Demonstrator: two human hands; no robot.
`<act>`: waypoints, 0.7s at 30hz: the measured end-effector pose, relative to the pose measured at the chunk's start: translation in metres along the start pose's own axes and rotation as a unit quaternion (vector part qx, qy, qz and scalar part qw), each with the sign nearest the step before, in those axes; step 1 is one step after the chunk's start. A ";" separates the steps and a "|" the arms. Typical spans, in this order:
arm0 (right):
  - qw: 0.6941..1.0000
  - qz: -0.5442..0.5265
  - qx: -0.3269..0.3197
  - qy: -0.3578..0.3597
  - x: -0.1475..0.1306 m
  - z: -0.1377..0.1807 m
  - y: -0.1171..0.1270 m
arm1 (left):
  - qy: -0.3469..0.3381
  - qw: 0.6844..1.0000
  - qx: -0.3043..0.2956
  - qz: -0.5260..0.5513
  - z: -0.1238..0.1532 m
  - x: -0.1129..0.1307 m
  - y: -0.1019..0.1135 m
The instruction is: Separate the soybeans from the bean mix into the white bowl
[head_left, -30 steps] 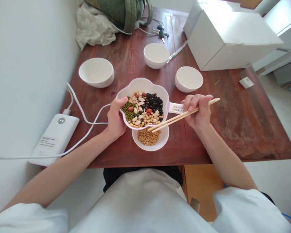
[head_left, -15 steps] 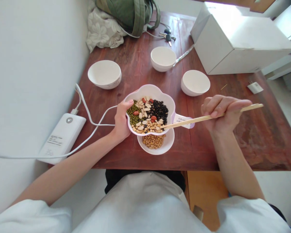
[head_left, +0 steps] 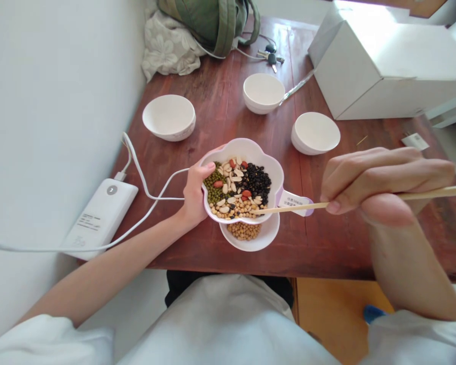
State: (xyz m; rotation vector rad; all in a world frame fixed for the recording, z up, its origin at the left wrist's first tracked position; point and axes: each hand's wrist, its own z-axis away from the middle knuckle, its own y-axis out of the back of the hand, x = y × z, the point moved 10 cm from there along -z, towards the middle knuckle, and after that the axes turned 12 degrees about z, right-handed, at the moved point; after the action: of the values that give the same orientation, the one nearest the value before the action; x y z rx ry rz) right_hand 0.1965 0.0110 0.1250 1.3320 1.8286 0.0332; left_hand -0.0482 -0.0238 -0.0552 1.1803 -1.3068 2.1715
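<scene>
My left hand (head_left: 198,190) grips the left rim of a white flower-shaped bowl (head_left: 243,146) with a lilac edge, thumb over the rim. Inside it lie green mung beans (head_left: 217,193), black beans (head_left: 257,182), pale peanuts (head_left: 233,175) with a few red-skinned ones, and yellow soybeans (head_left: 237,208). A labelled handle (head_left: 294,201) sticks out to the right. My right hand (head_left: 368,177) is closed around chopsticks (head_left: 294,207), whose tips touch the soybeans near the bowl's lower right. Partly hidden beneath, a small white bowl (head_left: 268,238) holds more soybeans.
Three white bowls (head_left: 169,116) (head_left: 264,94) (head_left: 315,133) stand farther back. A white power bank (head_left: 104,215) with a cable lies left, by the wall. At the back are a green bag (head_left: 201,23), keys (head_left: 272,57) and a large white box (head_left: 365,66).
My right hand has moved right and closer to the camera, with the chopsticks lying flatter. Their tips stay among the soybeans. The whole view has shifted slightly.
</scene>
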 end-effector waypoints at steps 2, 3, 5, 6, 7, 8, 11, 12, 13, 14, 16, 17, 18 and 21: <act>0.999 0.014 -0.034 0.039 -0.009 -0.012 -0.005 | 0.010 1.000 -0.007 0.000 0.000 0.000 -0.004; 0.997 0.022 -0.056 0.049 -0.011 -0.016 -0.010 | 0.016 1.000 -0.014 0.002 0.001 0.000 -0.006; 0.994 0.018 -0.068 0.087 -0.020 -0.022 -0.013 | 0.026 0.999 -0.026 0.012 0.002 0.000 -0.011; 0.992 0.015 -0.071 0.104 -0.023 -0.024 -0.014 | 0.029 0.999 -0.031 0.018 0.003 0.001 -0.013; 0.991 0.015 -0.069 0.117 -0.026 -0.025 -0.013 | 0.032 0.999 -0.034 0.022 0.004 0.001 -0.014; 0.990 0.022 -0.070 0.118 -0.027 -0.025 -0.014 | 0.038 0.998 -0.035 0.025 0.005 0.000 -0.014; 0.989 0.043 -0.078 0.117 -0.028 -0.024 -0.016 | 0.039 0.999 -0.012 0.023 0.005 -0.002 -0.009; 0.989 0.047 -0.080 0.116 -0.029 -0.024 -0.017 | 0.031 0.999 -0.001 0.023 0.005 -0.001 -0.007; 0.989 0.050 -0.083 0.114 -0.029 -0.023 -0.018 | 0.025 0.999 0.007 0.022 0.005 0.000 -0.006; 0.989 0.052 -0.086 0.111 -0.028 -0.023 -0.019 | 0.019 1.000 0.011 0.022 0.005 0.000 -0.006; 0.989 0.046 -0.086 0.109 -0.026 -0.023 -0.020 | 0.017 1.000 0.014 0.020 0.004 0.001 -0.007; 0.990 0.041 -0.082 0.108 -0.025 -0.023 -0.020 | 0.012 1.000 0.019 0.018 0.004 0.002 -0.007; 0.991 0.035 -0.078 0.107 -0.023 -0.023 -0.020 | 0.008 1.000 0.023 0.016 0.004 0.003 -0.007; 0.994 0.019 -0.061 0.094 -0.016 -0.023 -0.018 | 0.024 0.999 0.013 0.017 0.006 0.002 -0.012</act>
State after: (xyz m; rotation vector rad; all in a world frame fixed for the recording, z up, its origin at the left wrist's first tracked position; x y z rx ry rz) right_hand 0.1694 0.0006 0.1414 1.3145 1.9237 0.2947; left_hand -0.0386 -0.0227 -0.0456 1.1159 -1.2901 2.2341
